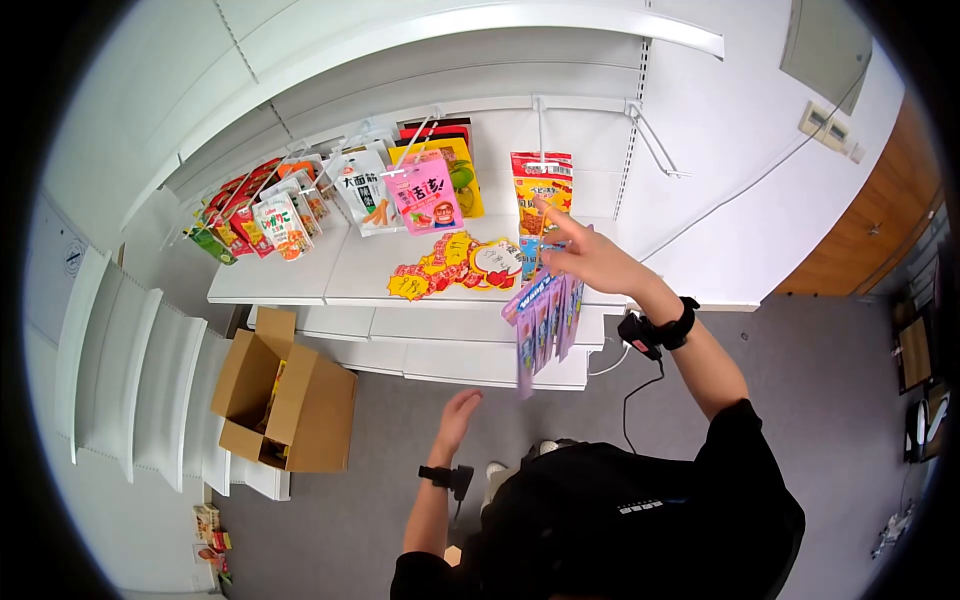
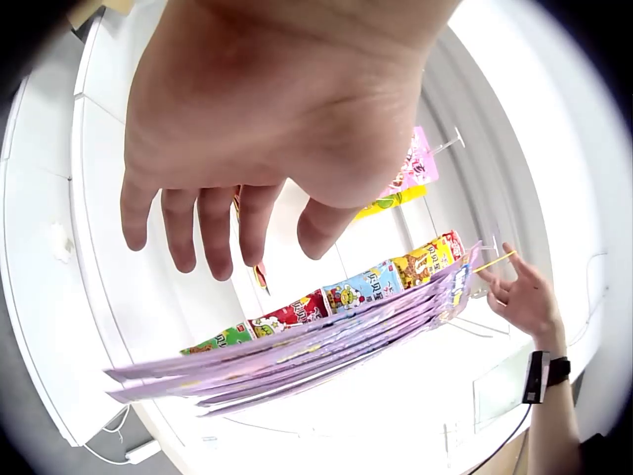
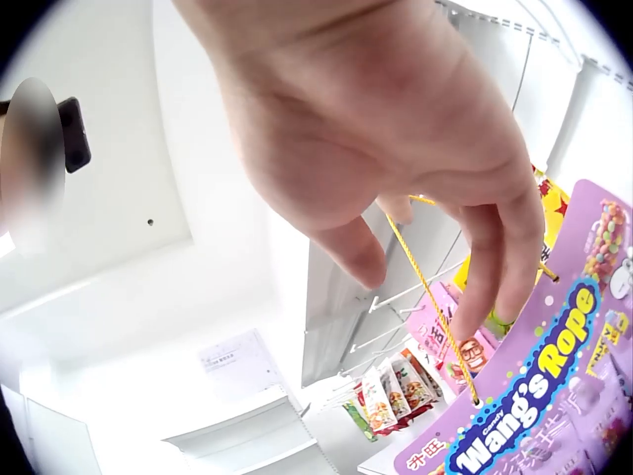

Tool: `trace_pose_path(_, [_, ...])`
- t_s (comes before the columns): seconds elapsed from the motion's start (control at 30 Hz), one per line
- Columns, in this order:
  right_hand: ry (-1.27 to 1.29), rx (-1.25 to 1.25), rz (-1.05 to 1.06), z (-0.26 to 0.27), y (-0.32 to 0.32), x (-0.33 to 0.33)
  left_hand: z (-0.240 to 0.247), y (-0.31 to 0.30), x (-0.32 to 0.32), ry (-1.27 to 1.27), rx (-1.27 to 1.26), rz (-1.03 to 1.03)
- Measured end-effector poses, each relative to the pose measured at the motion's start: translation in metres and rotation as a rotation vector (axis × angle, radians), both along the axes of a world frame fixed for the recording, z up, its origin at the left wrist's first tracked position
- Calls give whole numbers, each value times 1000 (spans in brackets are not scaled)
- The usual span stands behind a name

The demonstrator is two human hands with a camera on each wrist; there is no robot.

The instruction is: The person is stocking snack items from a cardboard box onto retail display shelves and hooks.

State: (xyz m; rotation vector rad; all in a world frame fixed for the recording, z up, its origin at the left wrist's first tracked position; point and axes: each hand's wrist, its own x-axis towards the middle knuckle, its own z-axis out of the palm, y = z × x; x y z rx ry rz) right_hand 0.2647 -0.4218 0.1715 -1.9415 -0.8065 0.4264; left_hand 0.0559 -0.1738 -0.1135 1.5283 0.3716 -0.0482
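My right hand (image 1: 600, 262) holds a bundle of purple Wang's Rope candy cards (image 1: 548, 322) by a yellow cord (image 3: 432, 302) looped at its fingers. The cards hang below that hand, in front of the shelf edge. Just beyond the fingers, a hanging strip of small snack packets (image 2: 368, 289), yellow, blue, red and green, hangs from a white hook (image 1: 541, 128). The index finger overlaps the top packet in the head view. Lower down, my left hand (image 1: 458, 420) hangs with relaxed fingers and holds nothing. In the left wrist view its fingers spread above the cards.
Other snack bags hang on hooks to the left, including a pink bag (image 1: 425, 195) and a white one (image 1: 363, 190). Red and yellow cut-out signs (image 1: 450, 265) lie on the shelf (image 1: 350, 285). An open cardboard box (image 1: 325, 410) stands on the floor.
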Motion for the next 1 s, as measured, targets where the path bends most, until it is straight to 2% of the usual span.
trace_pose_path(0.13, [-27,32,-102,-3,11,24,-9,10,-14,2,-23,51])
trace_pose_path(0.23, [-266,11,-168,-13,21,48,-13,15,-25,13,-58,89])
trace_pose_path(0.33, [-187,-89,-259,-9,31,63,-14,19,-33,49,-77,122])
trace_pose_path(0.37, [-113,-96,-254,-6,32,65,-14,20,-35,67,-83,135])
trace_pose_path(0.47, [-214,-92,-275,-11,36,82,-13,22,-39,106,-80,150])
trace_pose_path(0.57, [-206,-75,-271,-20,36,105,-18,24,-39,111,-76,149])
trace_pose_path(0.67, [-158,-4,-263,-7,36,101,-21,23,-38,105,-85,155])
trace_pose_path(0.87, [-257,96,-261,-7,36,122,-22,20,-29,120,-144,169])
trace_pose_path(1.0, [-308,39,-248,-2,37,125,-22,18,-25,116,-152,181])
